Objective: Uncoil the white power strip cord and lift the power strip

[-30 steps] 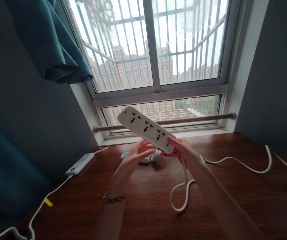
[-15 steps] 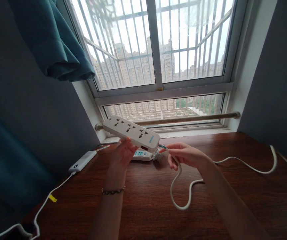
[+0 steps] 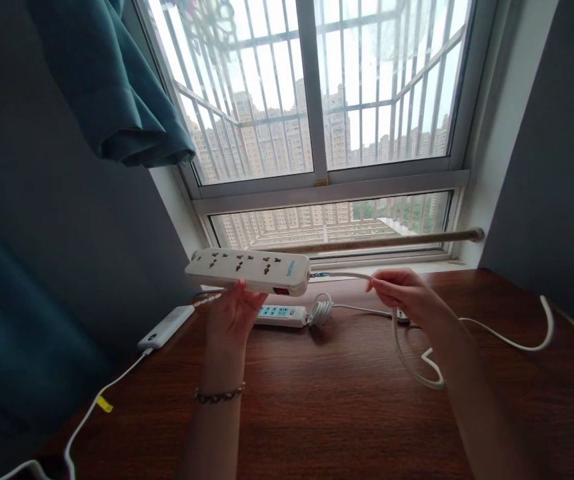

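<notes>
window (image 3: 317,100): far wall, barred, takes up most of the upper middle
curtain (image 3: 111,87): teal, bunched at upper left
table (image 3: 327,413): dark wood, spans the near half
rod (image 3: 391,239): runs along the sill, far right of centre
power strip (image 3: 249,269): white, held level in the air above the far part of the table, sockets facing up, red switch on its near side
cord (image 3: 467,327): white, leaves the right end of the power strip, runs to the right hand, then loops down onto the table and trails off right
left hand (image 3: 234,313): under the power strip, fingers closed on its underside and near edge, beaded bracelet on the wrist
right hand (image 3: 407,293): right of the strip, fingers pinched together on the cord
second strip (image 3: 281,315): white with blue sockets, flat on the table below the held one, its coiled cord just to its right
power bank (image 3: 165,327): white, on the table at left, thin cable trailing toward the near left
</notes>
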Action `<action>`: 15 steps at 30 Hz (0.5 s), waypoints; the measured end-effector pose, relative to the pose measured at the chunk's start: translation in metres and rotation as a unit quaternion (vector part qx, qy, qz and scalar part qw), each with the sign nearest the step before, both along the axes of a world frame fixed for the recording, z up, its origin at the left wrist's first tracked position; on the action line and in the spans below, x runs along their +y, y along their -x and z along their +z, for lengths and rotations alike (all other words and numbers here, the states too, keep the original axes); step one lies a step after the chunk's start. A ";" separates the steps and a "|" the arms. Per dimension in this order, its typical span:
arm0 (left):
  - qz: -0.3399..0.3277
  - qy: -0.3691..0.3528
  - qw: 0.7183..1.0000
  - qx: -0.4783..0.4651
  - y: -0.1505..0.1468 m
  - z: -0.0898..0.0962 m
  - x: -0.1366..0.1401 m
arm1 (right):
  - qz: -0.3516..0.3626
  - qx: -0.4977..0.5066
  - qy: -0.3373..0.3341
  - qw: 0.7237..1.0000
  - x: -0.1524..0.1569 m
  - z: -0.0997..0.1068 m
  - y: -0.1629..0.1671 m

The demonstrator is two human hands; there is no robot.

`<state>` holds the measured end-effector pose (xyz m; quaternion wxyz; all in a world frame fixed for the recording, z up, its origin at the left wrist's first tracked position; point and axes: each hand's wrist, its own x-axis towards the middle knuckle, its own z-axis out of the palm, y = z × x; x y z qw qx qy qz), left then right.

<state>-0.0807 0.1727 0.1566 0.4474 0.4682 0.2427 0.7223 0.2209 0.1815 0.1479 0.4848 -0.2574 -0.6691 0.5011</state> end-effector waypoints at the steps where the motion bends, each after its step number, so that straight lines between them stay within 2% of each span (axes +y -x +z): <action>1: -0.002 0.004 1.000 0.008 -0.001 -0.001 0.001 | -0.045 -0.011 -0.032 0.998 -0.004 0.003 -0.002; 4: 0.001 0.007 1.000 0.019 -0.003 -0.002 0.001 | -0.151 -0.038 -0.102 0.983 -0.018 0.011 -0.006; 7: 0.015 -0.007 0.999 0.033 -0.004 0.000 -0.006 | -0.186 -0.028 -0.103 0.977 -0.034 0.018 -0.009; 10: 0.028 -0.030 0.999 0.033 -0.007 0.005 -0.019 | -0.139 -0.014 -0.070 0.988 -0.045 0.022 -0.011; 15: 0.009 -0.054 0.998 -0.019 -0.013 0.011 -0.032 | 0.047 -0.037 -0.013 0.998 -0.046 0.023 -0.014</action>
